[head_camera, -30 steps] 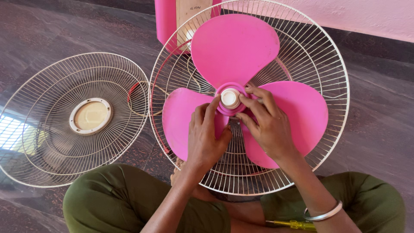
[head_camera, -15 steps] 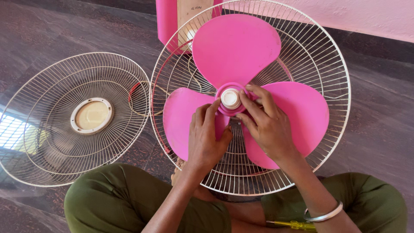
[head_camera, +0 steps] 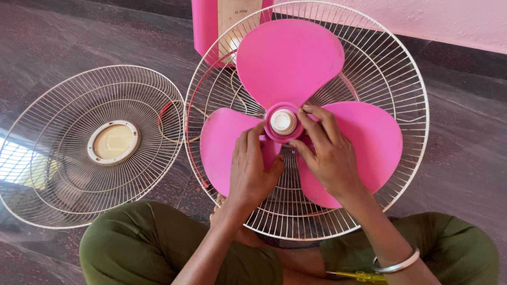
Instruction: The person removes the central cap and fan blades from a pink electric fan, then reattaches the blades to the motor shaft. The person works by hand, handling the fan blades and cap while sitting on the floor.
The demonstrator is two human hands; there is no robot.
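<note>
A pink three-bladed fan propeller [head_camera: 296, 100] is seen from above, lying flat inside a round white wire rear guard [head_camera: 401, 68], its face turned up toward the camera. One blade points away from the person, toward the far wall; the other two spread to the lower left and the right. At its centre sits a pink hub [head_camera: 283, 123] topped by a white round cap [head_camera: 283, 121].

To the left, just beside the rear guard, a separate white wire front guard [head_camera: 63, 158] with a cream centre disc lies on the dark stone floor [head_camera: 465, 148]. A pink fan body [head_camera: 203, 26] is seen behind the guards, and thin wires run between them. A yellow-handled screwdriver [head_camera: 359, 276] rests near the person's olive-green trousers [head_camera: 137, 243].

The left hand [head_camera: 253, 169] is laid loosely curled over the lower left blade, fingertips touching the hub's edge. The right hand [head_camera: 330, 153], with a silver bangle [head_camera: 396, 262] on the wrist, is curved around the hub's right side, fingers pressed against it beside the cap. Neither hand is closed into a full grasp.
</note>
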